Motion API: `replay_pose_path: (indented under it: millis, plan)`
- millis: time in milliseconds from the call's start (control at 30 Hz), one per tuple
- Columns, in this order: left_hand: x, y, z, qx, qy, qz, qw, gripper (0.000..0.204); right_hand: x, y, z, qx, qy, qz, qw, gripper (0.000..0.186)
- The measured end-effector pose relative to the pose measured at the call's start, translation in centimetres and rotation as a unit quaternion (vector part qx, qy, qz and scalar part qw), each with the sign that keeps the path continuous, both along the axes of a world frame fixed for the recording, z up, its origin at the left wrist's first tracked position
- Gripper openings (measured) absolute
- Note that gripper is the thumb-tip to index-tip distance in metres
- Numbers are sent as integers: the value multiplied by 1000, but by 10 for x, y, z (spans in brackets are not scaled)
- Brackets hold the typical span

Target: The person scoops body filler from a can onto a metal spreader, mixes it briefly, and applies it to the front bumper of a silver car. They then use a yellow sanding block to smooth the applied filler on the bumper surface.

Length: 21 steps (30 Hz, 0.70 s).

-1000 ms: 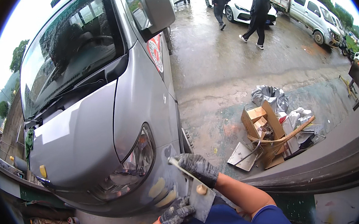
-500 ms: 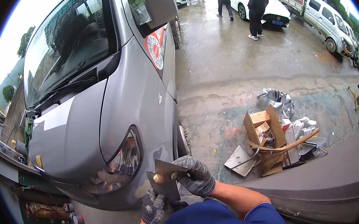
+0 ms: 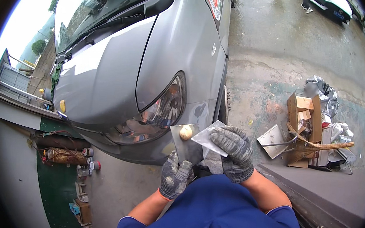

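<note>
Beside the grey vehicle [image 3: 120, 77], the left hand [image 3: 175, 175] grips a plate [image 3: 188, 149] bearing beige paste [image 3: 186, 132]; the right hand [image 3: 234, 152] grips a pale blade [image 3: 209, 136].

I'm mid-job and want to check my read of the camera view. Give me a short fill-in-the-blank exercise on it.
1. The person's left hand and right hand both wear patterned grey ___.
2. The cream-coloured lump sits on the dark plate, which the ___ hand holds.
3. In the picture, the cardboard box is to the ___ of the silver-grey vehicle.
4. The person's shirt is ___.

Missing words: gloves; left; right; blue.
</note>
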<state>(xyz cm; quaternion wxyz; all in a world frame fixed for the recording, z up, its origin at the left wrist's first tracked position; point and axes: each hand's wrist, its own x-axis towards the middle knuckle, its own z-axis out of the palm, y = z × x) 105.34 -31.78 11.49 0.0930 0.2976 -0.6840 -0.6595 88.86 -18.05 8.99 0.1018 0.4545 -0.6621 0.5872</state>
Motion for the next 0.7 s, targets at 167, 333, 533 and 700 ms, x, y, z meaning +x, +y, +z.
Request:
replay_pose_path:
  millis: [167, 333, 533, 700]
  plan:
    - [-2, -2, -10, -56, 20, -29, 998, 37, 21, -5, 6, 31, 75, -11, 997, 52]
    - [-11, 2, -1, -63, 111, -36, 991, 41, 29, -13, 7, 37, 77, 17, 996, 48]
    - [-12, -19, -4, -39, 25, -3, 999, 32, 9, -12, -5, 39, -24, 118, 992, 43]
    - [-4, -22, -12, 22, 13, 127, 992, 39, -6, 2, -30, -86, -720, 151, 672, 27]
